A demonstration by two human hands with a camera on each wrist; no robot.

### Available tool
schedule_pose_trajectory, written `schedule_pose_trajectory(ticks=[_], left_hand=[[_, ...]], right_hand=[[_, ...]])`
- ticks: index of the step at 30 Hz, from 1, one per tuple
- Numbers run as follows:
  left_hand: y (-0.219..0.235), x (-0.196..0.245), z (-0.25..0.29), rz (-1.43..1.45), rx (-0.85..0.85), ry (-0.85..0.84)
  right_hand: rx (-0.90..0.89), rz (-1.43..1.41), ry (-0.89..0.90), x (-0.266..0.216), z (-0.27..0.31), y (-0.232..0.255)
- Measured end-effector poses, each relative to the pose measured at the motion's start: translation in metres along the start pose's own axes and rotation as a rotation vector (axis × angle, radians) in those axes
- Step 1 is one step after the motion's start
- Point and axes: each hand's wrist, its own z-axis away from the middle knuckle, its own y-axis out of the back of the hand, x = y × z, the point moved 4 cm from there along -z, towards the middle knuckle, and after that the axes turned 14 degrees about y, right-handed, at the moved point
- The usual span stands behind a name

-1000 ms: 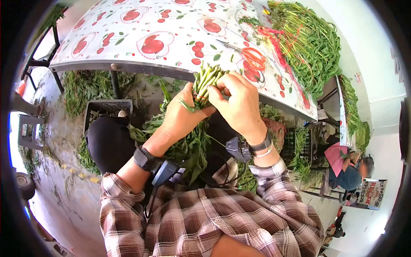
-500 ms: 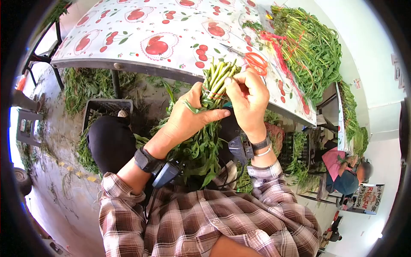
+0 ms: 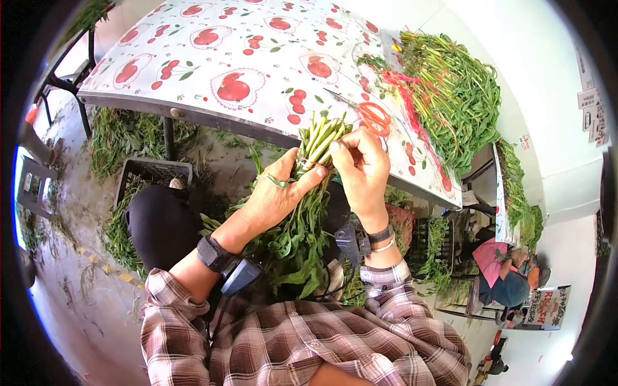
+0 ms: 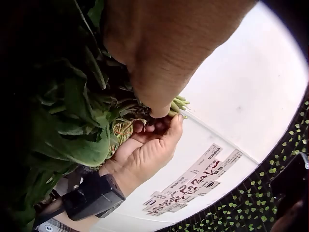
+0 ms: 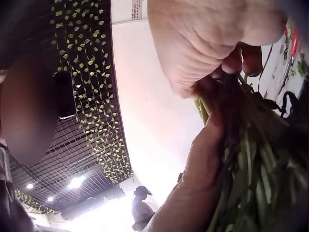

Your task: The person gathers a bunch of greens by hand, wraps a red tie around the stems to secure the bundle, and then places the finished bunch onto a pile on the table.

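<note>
A bundle of leafy greens [image 3: 290,241] hangs from my left hand [image 3: 270,199], its pale cut stems [image 3: 325,138] pointing up toward the table. That hand wraps the bundle below the stem ends, thumb across the front. A thin red tie [image 3: 313,163] circles the stems beside the thumb tip. My right hand [image 3: 365,170] has its fingers curled in and pinches at the right side of the stems, thumb tip on them. In the left wrist view, the right hand [image 4: 149,150] meets the stems [image 4: 178,105] from below. What lies inside its fingertips is hidden.
Orange-handled scissors [image 3: 373,119] lie on the cherry-patterned tablecloth [image 3: 277,77], close beyond the right hand. Red strings [image 3: 409,96] and a large heap of greens [image 3: 454,96] sit at its right. A black crate [image 3: 154,168] and loose greens are on the floor. Another person [image 3: 505,276] sits far right.
Both hands and the bundle have shifted slightly. The left thumb has come up across the stems near the tie, while the right fingers have stayed at the stems.
</note>
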Motion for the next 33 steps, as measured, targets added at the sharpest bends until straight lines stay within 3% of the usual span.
schedule_pose_trajectory(ticks=[5, 11, 15, 18, 20, 24, 26, 33], left_hand=[[0.002, 0.002, 0.002, 0.112, -0.049, 0.013], [0.000, 0.001, 0.003, 0.111, -0.058, 0.022], [0.001, -0.001, 0.002, 0.013, -0.055, 0.006], [0.002, 0.005, 0.004, 0.030, -0.069, 0.028], [0.005, 0.006, 0.006, -0.015, 0.069, -0.009], [0.007, 0.008, 0.008, -0.045, 0.073, 0.031], [0.004, 0.000, 0.004, -0.018, -0.026, 0.090], [0.002, 0.006, 0.006, -0.055, -0.067, 0.074]], right_hand=[[-0.045, 0.011, 0.017, -0.001, 0.000, 0.004], [-0.101, 0.123, 0.208, -0.013, -0.006, 0.011], [-0.052, 0.055, 0.171, -0.017, -0.008, 0.014], [-0.137, 0.085, 0.180, -0.019, -0.009, 0.014], [-0.100, 0.051, 0.200, -0.021, -0.010, 0.012], [-0.043, -0.033, 0.194, -0.014, -0.009, 0.011], [-0.027, -0.100, 0.129, -0.009, -0.009, 0.011], [-0.160, -0.112, -0.087, -0.009, -0.018, 0.013]])
